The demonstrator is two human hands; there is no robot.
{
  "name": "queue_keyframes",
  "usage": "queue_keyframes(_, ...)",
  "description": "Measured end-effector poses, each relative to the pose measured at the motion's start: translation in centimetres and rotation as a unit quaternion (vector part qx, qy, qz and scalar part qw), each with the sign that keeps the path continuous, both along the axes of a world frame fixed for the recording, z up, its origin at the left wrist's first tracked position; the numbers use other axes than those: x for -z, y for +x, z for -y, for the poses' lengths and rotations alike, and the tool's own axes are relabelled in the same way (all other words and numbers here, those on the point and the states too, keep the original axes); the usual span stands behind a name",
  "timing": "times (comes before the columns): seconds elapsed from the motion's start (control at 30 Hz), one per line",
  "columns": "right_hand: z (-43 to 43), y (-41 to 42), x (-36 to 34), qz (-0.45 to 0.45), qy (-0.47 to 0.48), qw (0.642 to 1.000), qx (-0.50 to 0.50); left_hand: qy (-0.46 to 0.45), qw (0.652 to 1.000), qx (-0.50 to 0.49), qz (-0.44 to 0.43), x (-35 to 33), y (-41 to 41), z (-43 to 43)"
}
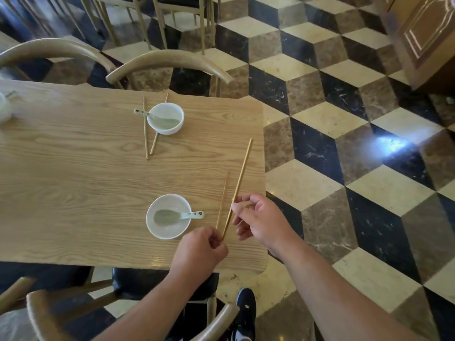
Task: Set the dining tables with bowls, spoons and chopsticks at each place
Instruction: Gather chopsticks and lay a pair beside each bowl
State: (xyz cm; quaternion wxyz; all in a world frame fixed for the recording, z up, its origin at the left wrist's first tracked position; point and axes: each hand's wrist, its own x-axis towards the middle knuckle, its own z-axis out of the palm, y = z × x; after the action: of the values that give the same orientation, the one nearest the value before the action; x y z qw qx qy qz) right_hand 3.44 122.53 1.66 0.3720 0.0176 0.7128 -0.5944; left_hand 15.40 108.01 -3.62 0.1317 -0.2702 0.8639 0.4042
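Note:
A white bowl (169, 216) with a pale spoon (177, 216) in it stands near the front edge of the wooden table (73, 168). Just right of it, my left hand (199, 249) pinches the near ends of two wooden chopsticks. My right hand (258, 217) pinches the longer-looking chopstick (242, 171) at its middle; that stick slants up toward the table's right edge. The other chopstick (222, 196) lies closer to the bowl. At the far place stands a second bowl (166, 118) with a spoon (147, 114), and a pair of chopsticks (145, 134) partly under it.
Curved wooden chair backs (170, 62) stand behind the table, and another chair (128, 313) is close in front of me. A white object (5, 107) sits at the table's left edge. A checkered marble floor (344, 143) spreads to the right, with a wooden cabinet (428, 40) at top right.

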Motion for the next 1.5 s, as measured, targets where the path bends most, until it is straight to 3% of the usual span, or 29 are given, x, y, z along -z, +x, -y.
queue_keyframes(0.17, -0.2, -0.8, -1.5, -0.110, 0.032, 0.993, -0.026, 0.006, 1.000, 0.007, -0.022, 0.8, -1.0, -0.4)
queue_keyframes(0.23, -0.7, -1.4, -1.8, -0.206, 0.065, 0.976, -0.020, -0.017, 1.000, 0.007, 0.002, 1.5, -0.9, -0.4)
queue_keyframes(0.37, -1.6, -3.1, -0.8, -0.437, 0.232, 0.859, -0.131, -0.050, 0.997, -0.049, 0.040, 3.0, -0.1, -0.3)
queue_keyframes(0.47, -0.9, -3.7, 2.0, -0.454, 0.312, 0.801, -0.235, -0.047, 0.995, -0.077, 0.045, 3.7, 0.2, 0.0)
queue_keyframes(0.6, 0.7, -3.6, 6.1, -0.435, 0.331, 0.770, -0.329, -0.024, 0.994, -0.082, 0.064, 3.9, 0.0, 0.3)
queue_keyframes(0.73, 2.6, -2.6, 8.4, -0.445, 0.352, 0.747, -0.346, -0.002, 0.990, -0.116, 0.074, 4.3, 1.1, 1.0)
queue_keyframes(0.8, 3.3, -1.7, 8.6, -0.443, 0.349, 0.757, -0.329, 0.000, 0.989, -0.125, 0.073, 4.7, 1.9, 1.6)
queue_keyframes(0.87, 3.6, -0.5, 8.3, -0.404, 0.337, 0.806, -0.272, 0.012, 0.989, -0.127, 0.077, 4.9, 2.5, 2.2)
queue_keyframes(0.97, 3.5, 2.4, 7.3, -0.281, 0.342, 0.881, -0.165, 0.043, 0.988, -0.125, 0.079, 5.1, 3.0, 2.9)
queue_keyframes(1.03, 3.3, 4.4, 7.3, -0.181, 0.351, 0.904, -0.161, 0.059, 0.988, -0.120, 0.081, 5.0, 3.0, 3.3)
queue_keyframes(1.13, 3.9, 6.3, 7.6, -0.078, 0.344, 0.923, -0.153, 0.083, 0.986, -0.116, 0.088, 5.1, 2.8, 3.8)
queue_keyframes(1.5, 7.4, 6.8, 8.9, 0.046, 0.280, 0.958, -0.037, 0.034, 0.992, -0.082, 0.092, 5.5, 2.8, 4.2)
